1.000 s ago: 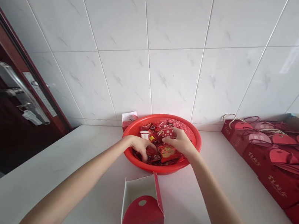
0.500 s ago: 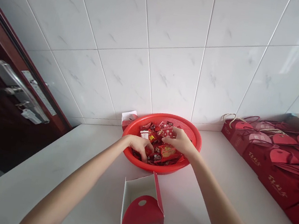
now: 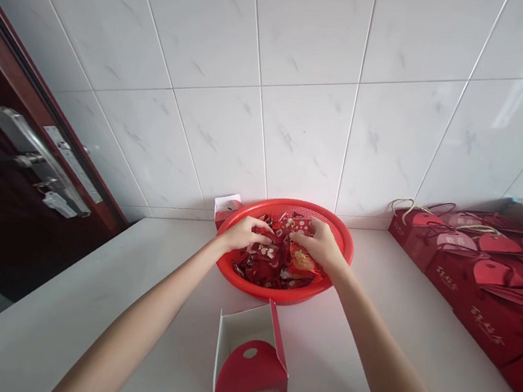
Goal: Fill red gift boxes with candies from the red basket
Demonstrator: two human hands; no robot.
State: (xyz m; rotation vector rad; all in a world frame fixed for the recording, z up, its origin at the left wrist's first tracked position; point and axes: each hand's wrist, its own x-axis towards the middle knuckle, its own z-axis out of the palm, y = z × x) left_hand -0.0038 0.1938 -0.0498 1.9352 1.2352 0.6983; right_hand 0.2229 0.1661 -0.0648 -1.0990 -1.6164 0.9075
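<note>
A red plastic basket [image 3: 271,294] stands against the tiled wall, filled with red-wrapped sweets [image 3: 263,265]. Over its left part is my left hand [image 3: 247,233], fingers apart and touching the wrappers. My right hand [image 3: 318,244] reaches over the right part, thumb and fingers spread among the packets, close to a red and gold packet [image 3: 303,261]. Neither hand visibly grips anything. In front of the basket an open red and white box [image 3: 252,371] sits between my forearms, its inside showing no contents.
Red gift boxes with cord handles [image 3: 465,279] stand in rows at the right. Behind the basket's left side is a small white and red box [image 3: 227,205]. A dark red door with a metal handle [image 3: 42,153] is at the left.
My left hand has lifted and moved back from the basket's front left. The sweets beneath it have shifted, exposing different wrappers. My right hand has moved slightly.
</note>
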